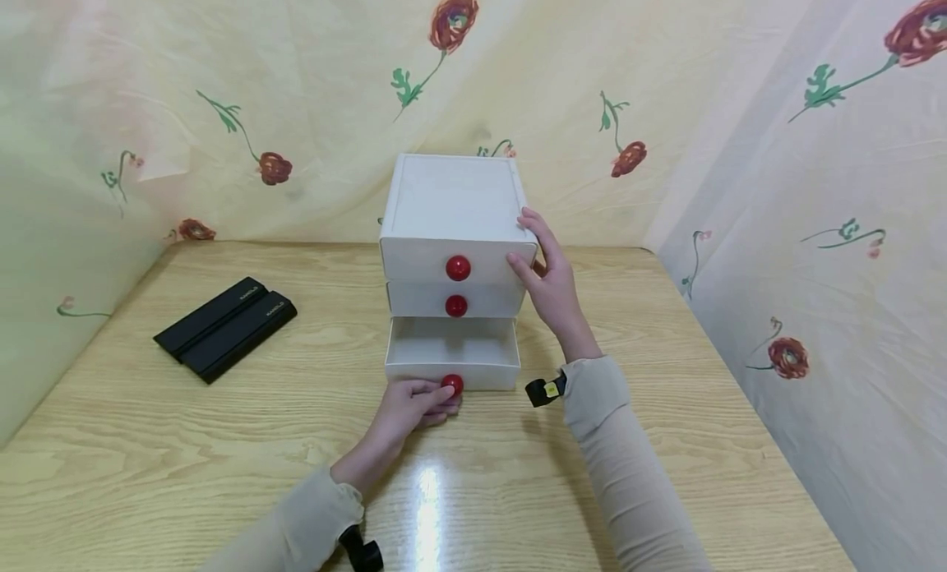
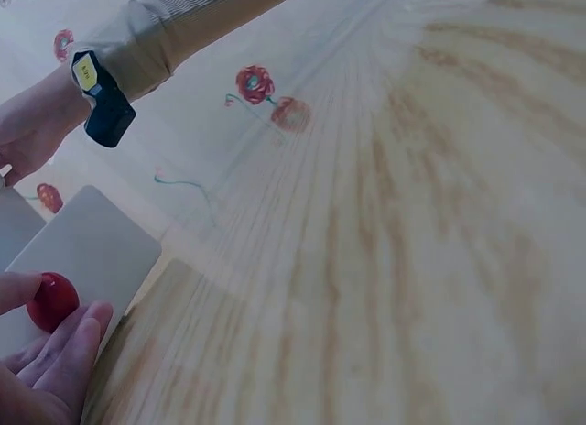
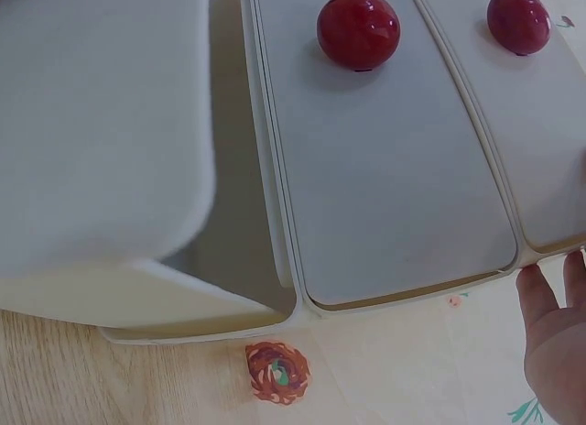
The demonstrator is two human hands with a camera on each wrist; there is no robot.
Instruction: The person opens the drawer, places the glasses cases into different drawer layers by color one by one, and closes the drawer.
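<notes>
Drawer unit (image 1: 457, 198): looked like smooth plastic, low sheen on top and fronts. Round knobs (image 1: 459, 268): hard, glossy, plastic to my eye, bright with highlights. Table (image 1: 311, 457): pale wood grain, smooth, polished enough that it threw a white streak back at me. Black flat pieces (image 1: 244, 334): matt, with fine lettering. Flowered hanging (image 1: 325, 54): thin sheet, cloth or plastic, I could not tell. My sleeves (image 1: 636, 473): matt, soft cloth, creased.

wood-grain table (image 1: 703, 440) | white three-drawer unit (image 1: 455, 198), toward back | two flat black boxes (image 1: 238, 338) side by side, left
</notes>
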